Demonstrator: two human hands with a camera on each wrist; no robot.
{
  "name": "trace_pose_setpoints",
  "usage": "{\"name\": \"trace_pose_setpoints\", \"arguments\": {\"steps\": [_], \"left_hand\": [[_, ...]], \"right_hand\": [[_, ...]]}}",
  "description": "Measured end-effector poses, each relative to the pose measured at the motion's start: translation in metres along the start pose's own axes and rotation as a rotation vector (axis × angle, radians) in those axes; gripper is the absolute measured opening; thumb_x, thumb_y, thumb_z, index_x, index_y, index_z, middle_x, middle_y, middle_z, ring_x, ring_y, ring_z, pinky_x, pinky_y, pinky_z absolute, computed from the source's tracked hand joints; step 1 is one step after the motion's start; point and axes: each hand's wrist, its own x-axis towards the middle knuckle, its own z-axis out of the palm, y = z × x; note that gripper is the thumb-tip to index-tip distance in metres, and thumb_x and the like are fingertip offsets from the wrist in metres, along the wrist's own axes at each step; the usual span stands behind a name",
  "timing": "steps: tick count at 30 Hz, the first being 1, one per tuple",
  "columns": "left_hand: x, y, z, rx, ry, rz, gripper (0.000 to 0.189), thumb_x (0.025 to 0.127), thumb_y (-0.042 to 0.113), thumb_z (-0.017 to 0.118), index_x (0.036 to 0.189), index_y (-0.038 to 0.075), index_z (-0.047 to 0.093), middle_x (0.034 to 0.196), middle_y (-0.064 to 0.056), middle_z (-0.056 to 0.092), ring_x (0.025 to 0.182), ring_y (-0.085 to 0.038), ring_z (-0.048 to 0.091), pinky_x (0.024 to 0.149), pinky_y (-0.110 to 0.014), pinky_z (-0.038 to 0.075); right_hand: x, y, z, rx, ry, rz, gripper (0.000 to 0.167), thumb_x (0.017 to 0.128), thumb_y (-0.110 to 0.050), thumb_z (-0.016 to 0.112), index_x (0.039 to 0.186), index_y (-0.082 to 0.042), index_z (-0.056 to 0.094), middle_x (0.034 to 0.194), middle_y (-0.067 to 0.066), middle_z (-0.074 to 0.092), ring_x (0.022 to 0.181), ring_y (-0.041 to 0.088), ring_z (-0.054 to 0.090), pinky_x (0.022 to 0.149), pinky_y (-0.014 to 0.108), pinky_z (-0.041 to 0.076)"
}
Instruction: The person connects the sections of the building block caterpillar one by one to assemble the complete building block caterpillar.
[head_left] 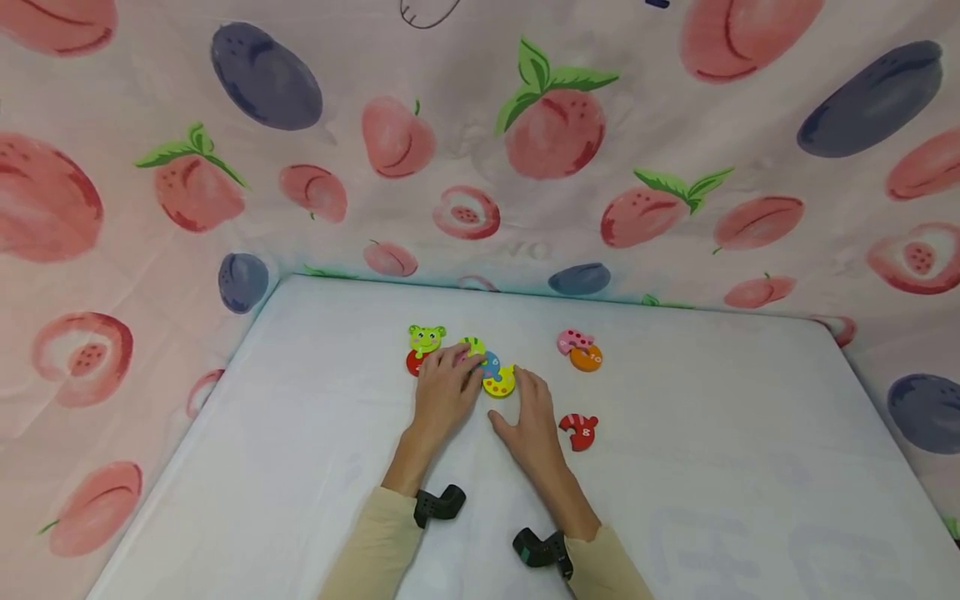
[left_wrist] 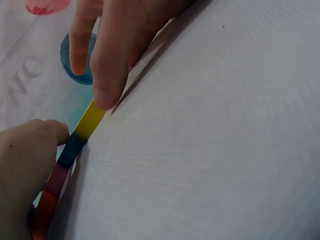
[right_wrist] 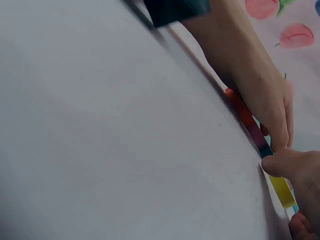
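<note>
A row of flat number puzzle pieces lies on the white table. It runs from a green piece with an animal face (head_left: 427,337) and a red piece (head_left: 416,362) to a striped green piece (head_left: 473,344), a blue piece marked 6 (head_left: 491,365) and a dotted yellow piece (head_left: 499,384). My left hand (head_left: 444,390) reaches over the row, its extended fingers resting on the middle pieces and hiding part of them. My right hand (head_left: 534,421) stands beside the yellow piece, thumb and fingers spread apart, fingertips right at its edge.
To the right lie a pink dotted piece (head_left: 575,340) against an orange piece marked 10 (head_left: 587,358). Nearer, a red piece marked 8 (head_left: 580,432) sits just right of my right hand. A fruit-print cloth (head_left: 465,150) hangs behind the table (head_left: 720,467).
</note>
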Motion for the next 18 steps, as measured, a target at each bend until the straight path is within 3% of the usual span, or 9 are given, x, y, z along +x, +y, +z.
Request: {"name": "trace_pose_setpoints", "arguments": {"steps": [10,14,18], "left_hand": [[0.0,0.003,0.0,0.063,-0.072,0.003,0.051,0.087,0.055,0.062,0.129,0.025,0.061,0.144,-0.005,0.05,0.133,-0.028,0.038,0.113,-0.053,0.033],[-0.001,0.003,0.001,0.067,-0.09,0.002,0.059,0.083,0.059,0.064,0.131,0.025,0.06,0.145,-0.005,0.047,0.134,-0.029,0.037,0.112,-0.053,0.033],[-0.001,0.004,0.001,0.053,-0.103,-0.004,0.061,0.083,0.058,0.065,0.132,0.023,0.059,0.145,-0.005,0.046,0.134,-0.028,0.035,0.114,-0.052,0.03]], "right_hand": [[-0.024,0.013,-0.025,-0.064,0.104,-0.16,0.071,0.077,-0.021,0.081,0.139,-0.013,0.048,0.137,0.011,0.049,0.127,0.027,0.047,0.095,0.045,0.054],[-0.025,0.026,-0.036,-0.11,0.147,-0.205,0.067,0.077,-0.021,0.08,0.137,-0.013,0.051,0.136,0.01,0.051,0.126,0.028,0.045,0.1,0.048,0.05],[-0.025,0.04,-0.047,-0.126,0.125,-0.202,0.065,0.076,-0.023,0.08,0.135,-0.012,0.053,0.137,0.013,0.049,0.128,0.031,0.041,0.104,0.055,0.044]]}}
